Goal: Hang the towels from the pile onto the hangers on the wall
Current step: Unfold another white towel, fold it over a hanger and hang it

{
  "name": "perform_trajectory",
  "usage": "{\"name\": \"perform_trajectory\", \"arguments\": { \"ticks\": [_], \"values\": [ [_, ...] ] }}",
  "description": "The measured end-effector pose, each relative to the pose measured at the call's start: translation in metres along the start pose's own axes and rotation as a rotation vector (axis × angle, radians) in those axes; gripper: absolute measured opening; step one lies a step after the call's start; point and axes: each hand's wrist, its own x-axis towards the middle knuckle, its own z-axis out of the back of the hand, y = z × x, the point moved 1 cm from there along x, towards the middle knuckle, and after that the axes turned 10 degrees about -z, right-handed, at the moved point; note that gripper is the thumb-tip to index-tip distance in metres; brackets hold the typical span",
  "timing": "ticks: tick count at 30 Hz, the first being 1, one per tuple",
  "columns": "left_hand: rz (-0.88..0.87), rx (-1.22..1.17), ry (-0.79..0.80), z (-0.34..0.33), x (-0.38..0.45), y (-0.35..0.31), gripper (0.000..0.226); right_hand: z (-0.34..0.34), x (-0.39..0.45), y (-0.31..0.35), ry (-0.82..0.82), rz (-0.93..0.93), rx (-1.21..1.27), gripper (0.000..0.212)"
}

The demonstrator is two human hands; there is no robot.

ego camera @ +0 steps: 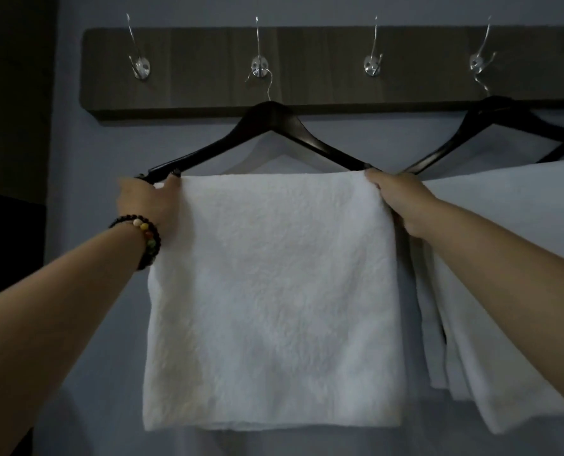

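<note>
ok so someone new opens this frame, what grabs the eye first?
The white towel filling the centre, draped over the bar of a dark hanger on the wall rack. The left hand and right hand grip its top corners. Another towel hangs at the right.

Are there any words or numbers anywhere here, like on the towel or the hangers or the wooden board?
None can be read.
Towel: plain white, no label showing.
Hanger: plain black, no brand showing.
Board: bare wood with metal hooks, no sign.
Bracelet: coloured beads only.
</note>
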Motion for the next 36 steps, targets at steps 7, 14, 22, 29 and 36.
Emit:
{"name": "perform_trajectory", "arguments": {
  "ticks": [7, 14, 22, 29, 36],
  "values": [
    [-0.183, -0.140, -0.217, 0.018, -0.032, -0.007, 0.031, 0.026, -0.003, -0.005, -0.346, -0.011, 0.062, 0.015],
    [0.034, -0.185, 0.082, 0.009, -0.059, 0.011, 0.066, -0.004, -0.029, -0.036, 0.056, 0.007, 0.093, 0.067],
    [-0.023, -0.181, 0.112, 0.025, -0.079, 0.012, 0.044, -0.014, -0.051, -0.062, 0.015, 0.049, 0.131, 0.046],
    [0.138, -0.342, 0.493, 0.033, -0.148, 0.077, 0.056, -0.011, -0.096, -0.159, 0.357, -0.167, 0.159, 0.045],
    [0.004, -0.191, 0.236, 0.034, -0.171, 0.117, 0.038, -0.007, -0.109, -0.206, 0.175, -0.123, 0.139, 0.036]
  ]
}}
